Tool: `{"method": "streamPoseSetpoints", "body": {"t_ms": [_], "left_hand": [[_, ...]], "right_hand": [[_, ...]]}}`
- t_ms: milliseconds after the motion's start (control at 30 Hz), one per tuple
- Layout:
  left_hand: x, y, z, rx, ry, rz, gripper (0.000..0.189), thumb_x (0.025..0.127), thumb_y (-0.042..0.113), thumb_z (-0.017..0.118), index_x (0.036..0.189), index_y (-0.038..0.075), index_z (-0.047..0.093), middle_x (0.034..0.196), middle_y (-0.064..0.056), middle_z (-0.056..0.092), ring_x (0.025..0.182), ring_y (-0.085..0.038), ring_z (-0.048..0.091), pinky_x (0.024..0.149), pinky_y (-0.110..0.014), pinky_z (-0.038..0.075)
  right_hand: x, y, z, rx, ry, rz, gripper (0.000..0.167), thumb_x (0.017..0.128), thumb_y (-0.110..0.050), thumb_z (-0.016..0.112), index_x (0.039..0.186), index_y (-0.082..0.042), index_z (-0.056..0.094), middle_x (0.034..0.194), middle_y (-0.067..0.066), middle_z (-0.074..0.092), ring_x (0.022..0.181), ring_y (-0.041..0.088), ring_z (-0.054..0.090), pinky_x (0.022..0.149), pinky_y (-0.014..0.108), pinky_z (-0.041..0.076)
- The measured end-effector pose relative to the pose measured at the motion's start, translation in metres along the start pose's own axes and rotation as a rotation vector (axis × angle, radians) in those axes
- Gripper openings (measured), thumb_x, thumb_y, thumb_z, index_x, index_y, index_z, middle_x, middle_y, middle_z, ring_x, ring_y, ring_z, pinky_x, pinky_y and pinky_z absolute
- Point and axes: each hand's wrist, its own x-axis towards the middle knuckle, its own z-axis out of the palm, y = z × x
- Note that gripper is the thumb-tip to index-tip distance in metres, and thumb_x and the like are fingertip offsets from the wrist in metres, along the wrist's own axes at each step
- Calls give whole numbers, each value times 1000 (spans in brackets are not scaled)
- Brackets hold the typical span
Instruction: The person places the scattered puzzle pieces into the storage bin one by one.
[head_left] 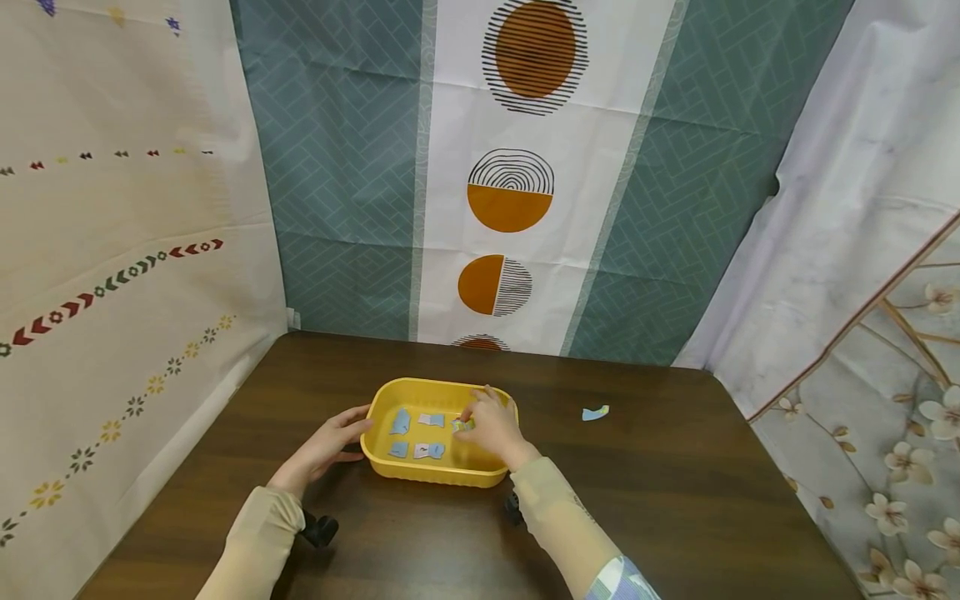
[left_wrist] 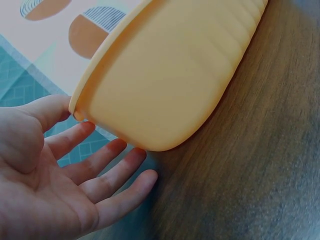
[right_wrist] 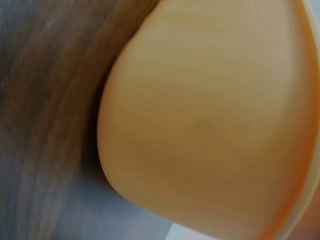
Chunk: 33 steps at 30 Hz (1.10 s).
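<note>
A yellow plastic basket [head_left: 468, 477] stands on the table, holding several small light-blue pieces with wavy edges that look like puzzle pieces [head_left: 401, 421]. At its left end my left hand [head_left: 327, 442] holds the rim, thumb over the edge and the other fingers spread against the outer wall [left_wrist: 150, 100]. My right hand [head_left: 491, 427] reaches over the right end into the basket. Its fingertips pinch a blue and yellow-green puzzle piece [head_left: 459, 426] near the basket floor. The right wrist view shows only the basket's outer wall [right_wrist: 200, 125]; the right fingers are hidden there.
One loose blue and yellow puzzle piece [head_left: 595, 413] lies on the dark wooden table [head_left: 660, 483], right of the basket. Patterned cloths hang behind the table [head_left: 352, 275] and along both sides. A black wrist device [head_left: 318, 530] sits under the left wrist.
</note>
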Motion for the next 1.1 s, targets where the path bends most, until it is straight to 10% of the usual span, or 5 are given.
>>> {"method": "streamPoseSetpoints", "body": {"t_ms": [1100], "left_hand": [[1, 0, -2, -3, -11, -8, 65, 104, 33, 48, 155, 2, 22, 149, -30, 35, 128, -44, 47, 94, -51, 52]], "right_hand": [[2, -3, 26, -133, -67, -25, 23, 76, -37, 83, 76, -17, 71, 142, 10, 54, 141, 41, 36, 103, 77, 26]]}}
